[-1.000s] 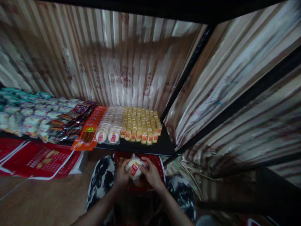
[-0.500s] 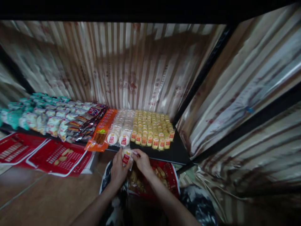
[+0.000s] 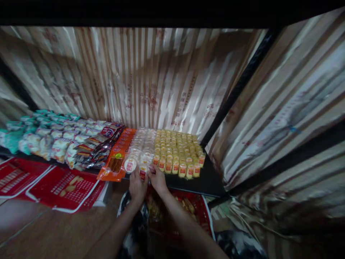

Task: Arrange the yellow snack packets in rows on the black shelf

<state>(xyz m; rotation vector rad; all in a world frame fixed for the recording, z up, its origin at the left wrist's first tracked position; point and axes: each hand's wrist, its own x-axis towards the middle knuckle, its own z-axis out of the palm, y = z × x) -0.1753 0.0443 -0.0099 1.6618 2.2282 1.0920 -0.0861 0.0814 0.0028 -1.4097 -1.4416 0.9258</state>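
Note:
Both my hands reach to the front edge of a low black shelf (image 3: 207, 180). My left hand (image 3: 137, 185) and my right hand (image 3: 157, 179) together pinch a round white packaged cake with a red label (image 3: 143, 171), holding it against the front of a row of like white cakes (image 3: 140, 149). To the right of that row stand several rows of small yellow packaged cakes (image 3: 178, 149). Below my arms a red basket (image 3: 194, 210) holds more packets.
Orange flat packs (image 3: 117, 156), dark snack packs (image 3: 94, 145) and white-and-teal bags (image 3: 40, 135) fill the shelf to the left. Red boxes (image 3: 61, 185) lie under it. Striped shiny paper lines the back and right walls. A black upright post (image 3: 237, 86) bounds the shelf on the right.
My hands have lifted the white cake out of the red basket and carried it forward to the shelf's front row. The camera has moved closer to the shelf.

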